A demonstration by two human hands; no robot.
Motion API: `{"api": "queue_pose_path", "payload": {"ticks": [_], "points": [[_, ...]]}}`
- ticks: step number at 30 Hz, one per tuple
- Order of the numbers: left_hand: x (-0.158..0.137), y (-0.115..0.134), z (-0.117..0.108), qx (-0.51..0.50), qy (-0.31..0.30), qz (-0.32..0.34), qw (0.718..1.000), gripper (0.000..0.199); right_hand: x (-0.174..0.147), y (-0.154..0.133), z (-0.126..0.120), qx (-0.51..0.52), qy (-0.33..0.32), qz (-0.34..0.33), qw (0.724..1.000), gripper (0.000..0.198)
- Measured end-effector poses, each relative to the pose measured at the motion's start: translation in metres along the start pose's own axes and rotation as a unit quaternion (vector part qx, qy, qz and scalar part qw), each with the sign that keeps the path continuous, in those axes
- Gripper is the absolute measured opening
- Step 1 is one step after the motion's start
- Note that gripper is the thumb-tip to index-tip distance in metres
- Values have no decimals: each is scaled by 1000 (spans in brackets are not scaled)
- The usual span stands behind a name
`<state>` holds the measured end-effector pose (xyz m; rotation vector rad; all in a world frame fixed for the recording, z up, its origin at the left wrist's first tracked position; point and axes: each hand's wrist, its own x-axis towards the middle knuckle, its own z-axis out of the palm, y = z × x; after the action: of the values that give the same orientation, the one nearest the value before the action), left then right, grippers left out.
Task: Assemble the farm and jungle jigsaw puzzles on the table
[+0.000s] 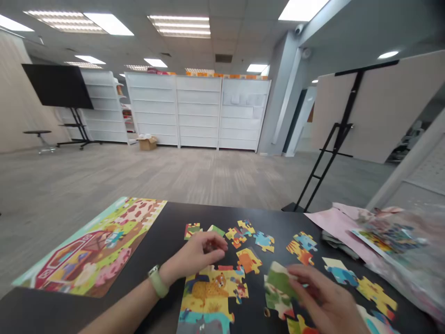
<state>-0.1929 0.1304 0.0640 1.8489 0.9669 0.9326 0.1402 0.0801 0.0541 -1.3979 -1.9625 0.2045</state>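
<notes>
Over the black tabletop (163, 236), our right hand (323, 297) pinches a green cardboard jigsaw piece (280, 280); our left hand (201, 251) looks empty beside the yellow-and-turquoise joined puzzle (208, 302), which dragging could split

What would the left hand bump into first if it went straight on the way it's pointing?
Probably the loose red-and-yellow puzzle piece, just beyond the fingertips of the left hand. With one view, depth is unclear; the hand might be high enough to pass over it.
</notes>
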Motion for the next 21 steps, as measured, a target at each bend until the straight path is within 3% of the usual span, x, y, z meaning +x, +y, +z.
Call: {"api": "queue_pose_path", "payload": {"ticks": [2,5,11,14,18,21], "points": [[-1,-3,11,-45,-26,-17,999,25,24,-46,20,100,-94,-20,990,21],[1,-10,7,-71,-40,-45,996,29,49,-77,50,146,-130,-48,980,18],[5,-12,-38,-39,-9,-83,996,25,53,-55,77,177,-143,-14,974,20],[4,-8,-28,-25,-7,-86,996,23,49,-54,81,193,-168,-6,967,17],[2,-6,-3,-6,-79,-99,992,33,47,-66,83,200,-174,-29,964,14],[1,-7,-17,81,-84,-118,986,31,47,-68,79,182,-153,-47,970,17]]}}
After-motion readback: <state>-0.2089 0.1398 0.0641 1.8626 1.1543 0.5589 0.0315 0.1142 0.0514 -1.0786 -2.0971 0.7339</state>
